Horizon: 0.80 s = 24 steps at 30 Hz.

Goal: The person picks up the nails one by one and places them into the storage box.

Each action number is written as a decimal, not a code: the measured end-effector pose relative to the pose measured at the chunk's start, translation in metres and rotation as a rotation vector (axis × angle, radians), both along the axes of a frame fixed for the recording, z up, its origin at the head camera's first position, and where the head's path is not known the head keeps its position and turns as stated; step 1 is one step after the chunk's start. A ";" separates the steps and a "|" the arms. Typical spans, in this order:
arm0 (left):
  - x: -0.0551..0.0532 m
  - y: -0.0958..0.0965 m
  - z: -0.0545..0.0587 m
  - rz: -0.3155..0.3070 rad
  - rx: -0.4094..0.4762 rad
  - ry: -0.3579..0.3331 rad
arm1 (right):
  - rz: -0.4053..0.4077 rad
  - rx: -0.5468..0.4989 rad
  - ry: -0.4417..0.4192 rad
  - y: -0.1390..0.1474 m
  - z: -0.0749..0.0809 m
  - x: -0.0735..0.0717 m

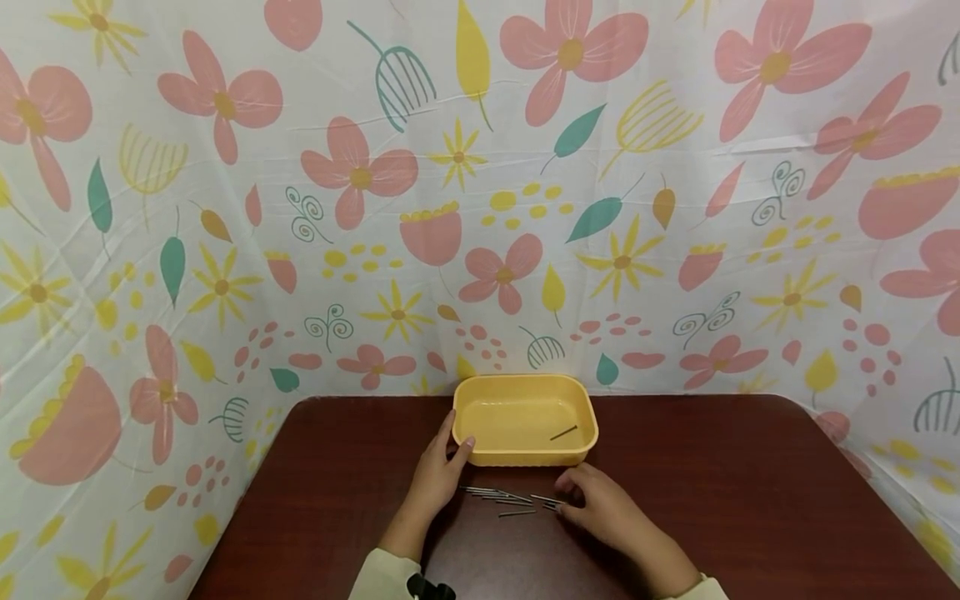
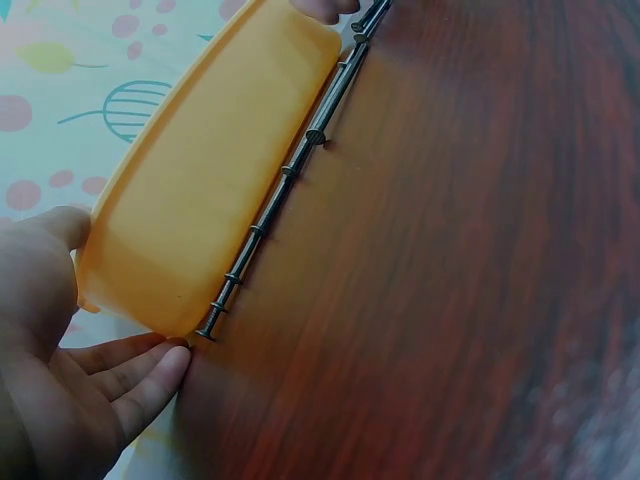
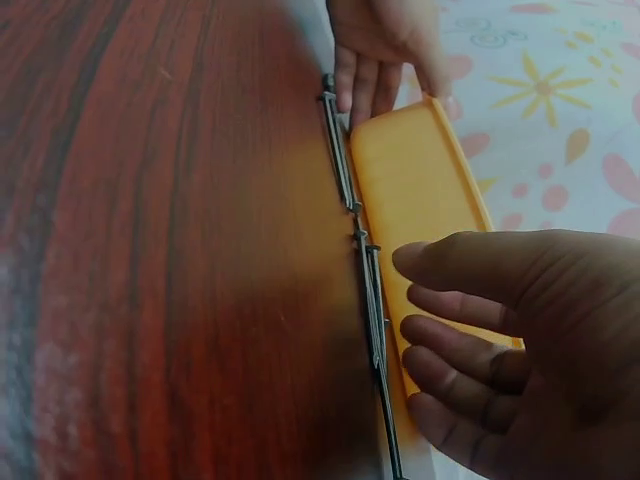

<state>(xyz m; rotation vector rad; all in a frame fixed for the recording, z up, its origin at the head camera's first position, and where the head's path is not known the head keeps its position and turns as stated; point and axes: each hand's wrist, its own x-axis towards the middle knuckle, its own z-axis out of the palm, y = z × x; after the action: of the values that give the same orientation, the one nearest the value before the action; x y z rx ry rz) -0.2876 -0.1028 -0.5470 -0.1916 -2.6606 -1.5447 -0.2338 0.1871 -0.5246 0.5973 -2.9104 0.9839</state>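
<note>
A yellow plastic box (image 1: 517, 457) stands at the back of the table, with a single nail (image 1: 564, 432) lying inside toward its right. My left hand (image 1: 437, 469) holds the box's front left corner, thumb at the rim and fingers along the side. In front of the box several loose metal nails (image 1: 517, 513) lie on the tabletop in a scattered row. My right hand (image 1: 603, 510) is over the right end of that row, close to the box. In the right wrist view its fingers (image 3: 450, 375) are loosely bent, with nothing between them and the thumb.
The dark reddish-brown wooden table (image 1: 735, 483) has a rounded far right corner. A white cloth (image 1: 255, 200) printed with flowers and leaves hangs behind the table and along its sides, close behind the box.
</note>
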 end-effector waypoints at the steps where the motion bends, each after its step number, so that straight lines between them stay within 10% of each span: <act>1: 0.000 0.000 0.000 -0.002 0.002 -0.005 | -0.002 0.006 -0.020 0.001 0.000 0.000; 24: -0.001 0.000 0.000 -0.013 0.005 0.007 | -0.014 0.024 -0.056 0.005 -0.007 0.000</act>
<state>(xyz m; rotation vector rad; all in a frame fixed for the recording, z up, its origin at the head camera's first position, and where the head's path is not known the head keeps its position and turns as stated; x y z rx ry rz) -0.2884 -0.1033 -0.5475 -0.2147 -2.6553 -1.5509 -0.2333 0.1919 -0.5318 0.5578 -2.9749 0.9820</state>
